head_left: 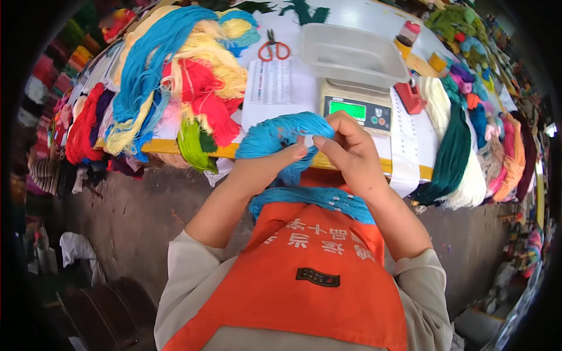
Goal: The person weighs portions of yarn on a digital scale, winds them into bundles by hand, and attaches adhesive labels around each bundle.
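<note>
The right hand (354, 153) pinches 1 white strip (308, 140) by the blue yarn (278, 131); whether the left hand (284, 158) grips cannot be told. Likely mid-fastening; the next move wants a steady pinch.

Legible on the orange apron (304, 307): large white Chinese characters (338, 233), 十 among them, the rest too foreshortened to read with certainty. On the black patch (318, 276) beyond these, toward the wearer: pale lettering, too small to read. On the digital scale (372, 121): green-lit display (348, 110), dark digits, value too blurred to tell. On the printed sheet (274, 82): table of fine print, unreadable. On the paper strip (405, 153): small dark marks, likewise unreadable.
</note>
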A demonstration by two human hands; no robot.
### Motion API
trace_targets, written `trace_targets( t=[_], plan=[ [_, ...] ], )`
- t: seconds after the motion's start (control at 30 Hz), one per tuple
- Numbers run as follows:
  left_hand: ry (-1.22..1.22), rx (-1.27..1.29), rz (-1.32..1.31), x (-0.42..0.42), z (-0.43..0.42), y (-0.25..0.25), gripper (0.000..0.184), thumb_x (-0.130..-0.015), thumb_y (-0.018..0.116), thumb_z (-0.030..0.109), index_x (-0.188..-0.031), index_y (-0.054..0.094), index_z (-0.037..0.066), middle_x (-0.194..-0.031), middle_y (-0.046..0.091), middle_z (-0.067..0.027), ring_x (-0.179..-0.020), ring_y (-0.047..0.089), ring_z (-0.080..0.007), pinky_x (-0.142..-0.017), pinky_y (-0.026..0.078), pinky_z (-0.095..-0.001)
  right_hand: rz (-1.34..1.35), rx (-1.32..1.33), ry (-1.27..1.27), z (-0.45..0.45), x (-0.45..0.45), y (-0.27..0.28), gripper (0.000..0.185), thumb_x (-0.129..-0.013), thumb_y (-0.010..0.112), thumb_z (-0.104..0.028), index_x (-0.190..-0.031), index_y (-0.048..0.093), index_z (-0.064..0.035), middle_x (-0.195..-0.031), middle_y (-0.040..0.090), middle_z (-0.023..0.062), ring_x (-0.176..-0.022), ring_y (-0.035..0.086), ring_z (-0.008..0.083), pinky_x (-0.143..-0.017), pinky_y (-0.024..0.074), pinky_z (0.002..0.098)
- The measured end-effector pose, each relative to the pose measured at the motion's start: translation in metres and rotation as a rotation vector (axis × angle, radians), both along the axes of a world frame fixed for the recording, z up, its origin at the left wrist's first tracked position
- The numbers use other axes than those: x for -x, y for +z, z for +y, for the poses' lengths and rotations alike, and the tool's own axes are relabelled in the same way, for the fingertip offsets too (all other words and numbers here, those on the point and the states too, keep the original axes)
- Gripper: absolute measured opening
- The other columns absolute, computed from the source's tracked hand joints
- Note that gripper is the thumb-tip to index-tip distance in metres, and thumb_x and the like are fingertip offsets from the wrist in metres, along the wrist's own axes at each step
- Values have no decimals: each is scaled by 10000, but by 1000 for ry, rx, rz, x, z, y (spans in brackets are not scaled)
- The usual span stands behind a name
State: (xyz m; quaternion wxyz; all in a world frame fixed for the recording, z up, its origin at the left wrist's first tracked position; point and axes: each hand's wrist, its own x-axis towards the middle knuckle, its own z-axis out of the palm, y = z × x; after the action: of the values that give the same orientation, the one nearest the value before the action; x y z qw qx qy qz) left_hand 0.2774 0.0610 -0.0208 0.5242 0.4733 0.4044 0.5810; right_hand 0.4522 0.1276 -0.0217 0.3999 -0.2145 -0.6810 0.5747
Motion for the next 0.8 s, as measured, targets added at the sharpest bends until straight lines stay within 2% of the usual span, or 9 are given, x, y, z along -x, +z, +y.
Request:
trace_targets(
  t=[0.13,0.2,0.27,0.33,0.37,0.4,0.47,0.73,0.8],
  plan=[
    [-51,87,-345,4,0,-24,178,-886,644,118,-1021,650,3,-828,638,-28,-730,598,-105,-662,451,-219,117,676,296,-4,-14,-6,96,-983,604,-168,-975,582,-75,-794,541,-41,-604,400,42,-524,346,210],
    [-253,335,-224,18,-11,-13,211,-878,657,134,-1040,652,-2,-675,600,-19,-525,529,-84,-500,376,-214,35,594,342,-7,-32,0,143,-951,660,-193,-990,601,-68,-822,571,-44,-683,462,24,-584,389,202],
    [-349,208,8,33,-27,-16,183,-865,684,138,-981,650,2,-541,513,6,-389,385,-48,-403,272,-199,-57,416,312,-5,-69,3,180,-915,708,-205,-976,629,-55,-833,566,-57,-767,494,20,-655,412,203],
    [-203,165,-53,93,-50,-33,107,-872,670,116,-901,597,43,-621,495,33,-422,379,-30,-404,283,-178,-167,393,211,-9,-113,6,192,-918,703,-232,-942,633,-55,-818,564,-59,-732,477,21,-610,381,203],
    [-49,243,-714,137,-61,-49,104,-902,626,104,-878,528,80,-685,440,42,-470,389,-32,-397,287,-187,-284,476,155,-9,-138,0,206,-928,690,-257,-934,634,-59,-792,553,-61,-697,460,23,-583,358,203],
    [194,157,-651,143,-59,-12,119,-979,523,115,-882,458,94,-702,377,34,-504,372,-37,-397,275,-203,-402,554,106,-8,-165,-10,223,-937,677,-281,-927,634,-63,-766,542,-64,-662,442,24,-557,336,203],
    [47,23,-767,205,-58,9,173,-1070,356,157,-1016,476,45,-687,348,12,-506,289,-70,-445,265,-234,-555,606,-95,-7,-216,-39,249,-959,640,-321,-887,620,-83,-690,473,-77,-574,362,27,-495,257,203],
    [523,8,-579,549,-142,-26,280,-1064,392,207,-1002,567,-3,-608,291,39,-466,232,-71,-422,204,-241,-760,756,-676,0,-400,-101,290,-972,596,-339,-797,562,-110,-612,378,-74,-450,273,29,-410,188,218],
    [367,-110,-637,664,-183,-56,282,-1061,384,214,-981,566,13,-596,281,42,-463,240,-70,-422,199,-242,-813,740,-786,1,-419,-106,290,-976,581,-338,-805,569,-105,-607,377,-67,-440,274,37,-403,186,226]
  ],
)
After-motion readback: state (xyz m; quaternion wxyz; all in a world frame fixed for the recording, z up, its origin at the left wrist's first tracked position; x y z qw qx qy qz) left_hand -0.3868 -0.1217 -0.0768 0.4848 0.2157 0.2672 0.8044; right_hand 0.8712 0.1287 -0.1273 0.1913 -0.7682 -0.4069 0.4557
